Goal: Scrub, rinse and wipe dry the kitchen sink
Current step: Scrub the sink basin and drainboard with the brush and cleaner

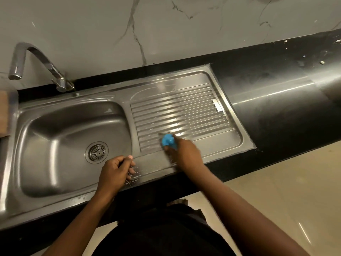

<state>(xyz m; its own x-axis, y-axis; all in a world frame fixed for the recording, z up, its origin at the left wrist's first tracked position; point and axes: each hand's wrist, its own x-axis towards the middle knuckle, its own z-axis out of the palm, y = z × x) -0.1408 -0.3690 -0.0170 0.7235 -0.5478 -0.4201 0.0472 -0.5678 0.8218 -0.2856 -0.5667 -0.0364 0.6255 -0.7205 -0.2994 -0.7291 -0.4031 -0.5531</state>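
Two bare hands were at a stainless-steel kitchen sink (pixel 153 162) set into a glossy black stone countertop (pixel 276 111). The right hand (pixel 186 154) reached over the front part of the sink's ribbed steel drainboard (pixel 177 111), its fingers curled round a small bright blue scrubbing pad (pixel 167 139) that was pressed against the ribs near the board's front edge; the hand was blurred, so the exact lie of each finger could not be made out. The left hand (pixel 115 172) rested on the sink's front rim, just where the basin met the drainboard, with its fingers curled under into a loose fist and the thumb lying forward. Nothing could be seen in its grasp. Small white droplets (pixel 133 177) speckled the rim right beside that hand's knuckles.

The deep rectangular basin (pixel 36 145) lay to the left of the drainboard, with a round metal drain strainer (pixel 97 152) in its floor, close to the left hand. A curved chrome tap (pixel 36 60) rose behind the basin's far left corner, its spout arching leftward. Behind the counter stood a grey marble-patterned wall (pixel 166 24) with dark veins. A brown wooden board (pixel 3 111) showed at the frame's left edge, beside the sink. Pale beige floor tiles (pixel 295 182) lay below the counter's front edge, and a few white specks dotted the counter's far right end.
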